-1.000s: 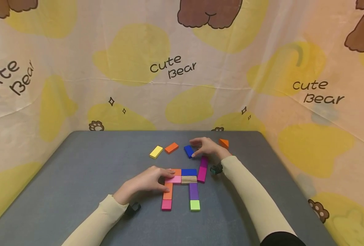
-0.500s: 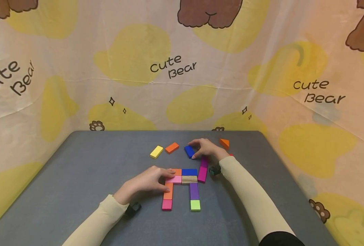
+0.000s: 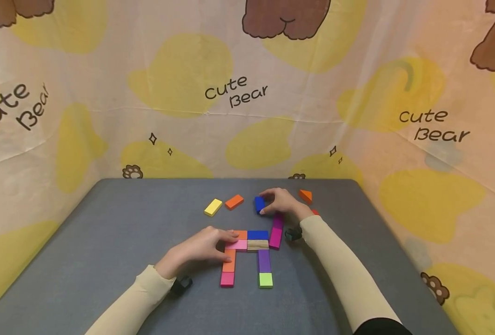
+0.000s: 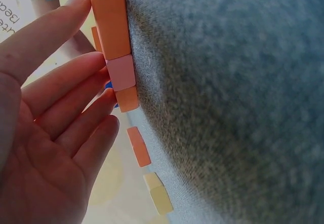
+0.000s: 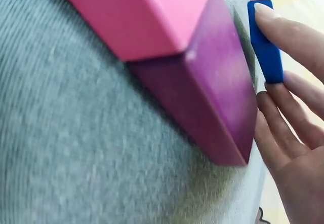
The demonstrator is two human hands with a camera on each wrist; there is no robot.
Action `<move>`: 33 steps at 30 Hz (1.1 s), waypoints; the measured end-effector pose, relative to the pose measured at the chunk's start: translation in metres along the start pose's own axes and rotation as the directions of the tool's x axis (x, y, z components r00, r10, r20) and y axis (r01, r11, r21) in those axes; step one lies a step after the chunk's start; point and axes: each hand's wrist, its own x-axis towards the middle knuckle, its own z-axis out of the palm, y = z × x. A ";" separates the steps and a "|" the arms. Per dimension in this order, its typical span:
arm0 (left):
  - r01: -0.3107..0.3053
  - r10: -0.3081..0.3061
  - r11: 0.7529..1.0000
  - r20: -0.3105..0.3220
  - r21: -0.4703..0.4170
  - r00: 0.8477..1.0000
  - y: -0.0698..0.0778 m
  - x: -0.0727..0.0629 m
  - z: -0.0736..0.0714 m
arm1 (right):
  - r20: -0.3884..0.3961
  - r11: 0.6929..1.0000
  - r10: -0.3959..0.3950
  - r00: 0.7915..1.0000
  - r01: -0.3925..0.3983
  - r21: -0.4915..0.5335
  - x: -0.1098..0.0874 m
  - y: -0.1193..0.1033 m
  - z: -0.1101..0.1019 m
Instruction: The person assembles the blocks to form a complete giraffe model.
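My right hand pinches a blue block at the back of the table, thumb at its near end and fingertips at its far end. The right wrist view shows the blue block tilted between thumb and fingertips. My left hand rests against the left side of a flat arrangement of coloured blocks, fingers extended. Its fingertips touch the pink block and the orange blocks beside it. The arrangement also has a second blue block, a wood-grain block, a purple block and a lime block.
Yellow and orange blocks lie at the back left of the grey table. Magenta and purple blocks lie end to end right of the arrangement. An orange triangular block lies beyond my right wrist.
My right fingers have closed onto the blue block, which has shifted slightly right and turned. My left hand and the arranged blocks have stayed in place.
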 end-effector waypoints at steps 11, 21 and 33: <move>-0.012 0.012 1.000 -0.013 0.011 1.000 -0.001 0.000 0.001 | -0.066 0.997 0.040 0.997 -0.036 0.070 -0.020 0.008 -0.017; -0.036 0.037 0.999 -0.030 0.014 0.999 0.000 -0.002 0.001 | -0.094 0.996 0.045 0.995 -0.037 0.081 -0.033 0.024 -0.021; -0.026 0.026 1.000 -0.022 0.005 0.999 0.000 -0.001 0.001 | -0.138 0.993 0.081 0.987 -0.068 0.098 -0.042 0.039 -0.021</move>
